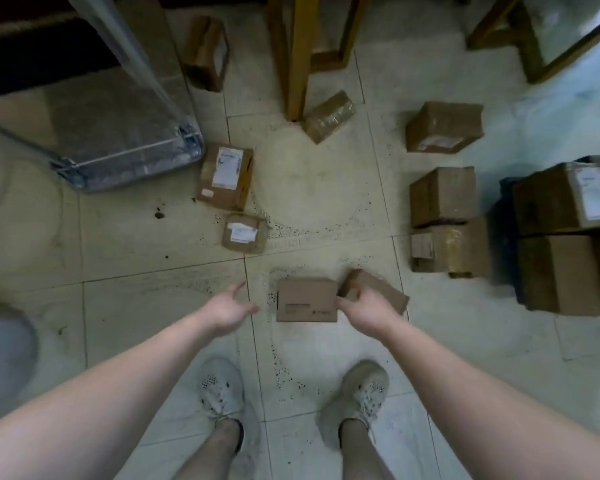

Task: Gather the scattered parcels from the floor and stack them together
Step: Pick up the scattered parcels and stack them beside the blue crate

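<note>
Brown cardboard parcels lie scattered on the tiled floor. My right hand (362, 303) grips a small flat parcel (381, 289), tilted, just right of a flat box (307, 301) lying on the floor in front of my feet. My left hand (231, 306) hovers open to the left of that flat box, holding nothing. Farther off lie a small labelled parcel (245, 233), a labelled box (226, 176), a taped parcel (329, 116) and an upright one (207, 51). On the right stand a box (444, 128) and two stacked boxes (444, 199).
A larger stack of boxes (568, 237) rises at the right edge. A wooden furniture leg (297, 57) stands at top centre, another wooden frame (530, 39) at top right. A clear plastic bin (118, 133) sits at the left. My two shoes are at the bottom.
</note>
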A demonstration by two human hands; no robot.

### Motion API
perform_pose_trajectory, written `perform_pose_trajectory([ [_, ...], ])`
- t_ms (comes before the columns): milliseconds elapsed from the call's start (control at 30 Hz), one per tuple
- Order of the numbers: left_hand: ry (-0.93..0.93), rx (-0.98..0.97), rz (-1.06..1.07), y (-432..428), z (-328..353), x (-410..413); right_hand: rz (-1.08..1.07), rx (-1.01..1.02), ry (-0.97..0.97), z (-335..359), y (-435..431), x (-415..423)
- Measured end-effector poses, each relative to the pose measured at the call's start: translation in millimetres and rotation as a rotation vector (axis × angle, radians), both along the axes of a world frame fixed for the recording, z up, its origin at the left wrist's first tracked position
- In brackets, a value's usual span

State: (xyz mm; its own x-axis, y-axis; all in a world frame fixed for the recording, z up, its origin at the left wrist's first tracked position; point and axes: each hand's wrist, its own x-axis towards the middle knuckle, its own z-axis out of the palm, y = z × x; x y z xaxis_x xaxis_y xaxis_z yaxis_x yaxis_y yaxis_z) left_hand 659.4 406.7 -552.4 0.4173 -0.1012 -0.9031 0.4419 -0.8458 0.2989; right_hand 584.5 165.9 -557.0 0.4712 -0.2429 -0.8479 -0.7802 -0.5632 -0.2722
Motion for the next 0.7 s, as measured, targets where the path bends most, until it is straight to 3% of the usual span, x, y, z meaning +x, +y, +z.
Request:
perform_pose_trajectory([
  [433,0.069,0.024,0.247,-55,-306,-46,-0.254,0.120,0.064,-296,3,-47],
  [567,0.092,0.005,0.374,-65,-347,-60,-0.353,0.123,-0.009,-326,11,-68],
  [700,0.062,0.014,0.389,-51,-326,-63,-0.432,0.162,-0.045,-306,13,-78],
])
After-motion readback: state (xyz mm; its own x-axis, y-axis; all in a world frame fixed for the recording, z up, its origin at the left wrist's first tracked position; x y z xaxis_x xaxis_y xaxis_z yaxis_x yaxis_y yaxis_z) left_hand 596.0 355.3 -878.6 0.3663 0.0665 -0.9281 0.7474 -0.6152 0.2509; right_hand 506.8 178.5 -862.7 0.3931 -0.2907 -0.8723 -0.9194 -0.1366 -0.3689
